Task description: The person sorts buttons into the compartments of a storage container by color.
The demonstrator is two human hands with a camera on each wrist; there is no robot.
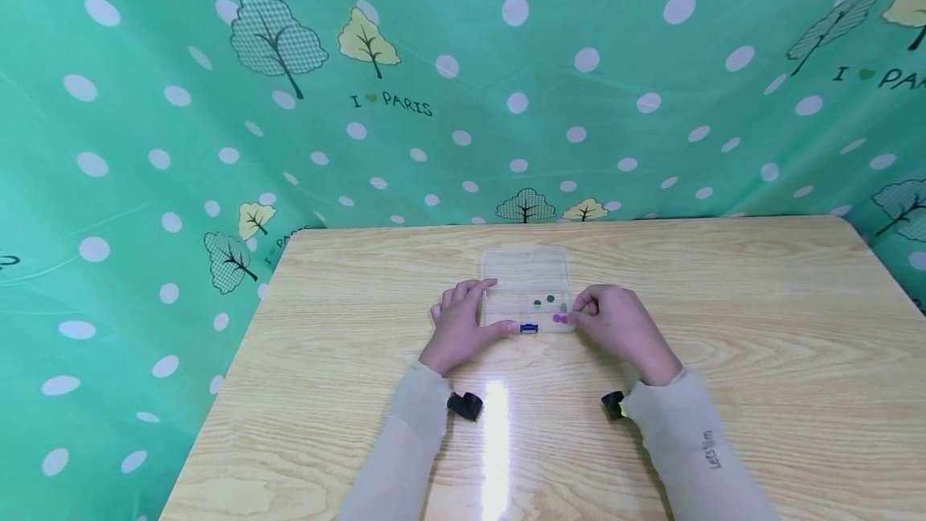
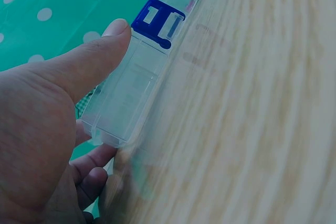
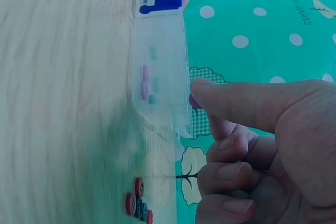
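Note:
A clear plastic box (image 1: 510, 317) with a blue latch (image 1: 529, 328) lies on the table, its lid (image 1: 526, 267) folded back. Green buttons (image 1: 551, 298) and purple buttons (image 1: 556, 318) sit in separate compartments. My left hand (image 1: 463, 330) holds the box's left end, thumb at the front beside the latch and fingers around the far side. At the right end, my right hand (image 1: 615, 322) pinches a purple-red button (image 3: 195, 102) between thumb and forefinger, close above the wall. The other right fingers are curled, and most of that button is covered by the thumb.
Several red and dark green buttons (image 3: 138, 202) lie on the table by the right hand; in the head view the hand hides them. A green dotted curtain (image 1: 463, 103) hangs behind the wooden table (image 1: 760, 328). Black wrist cameras (image 1: 466, 406) sit on both wrists.

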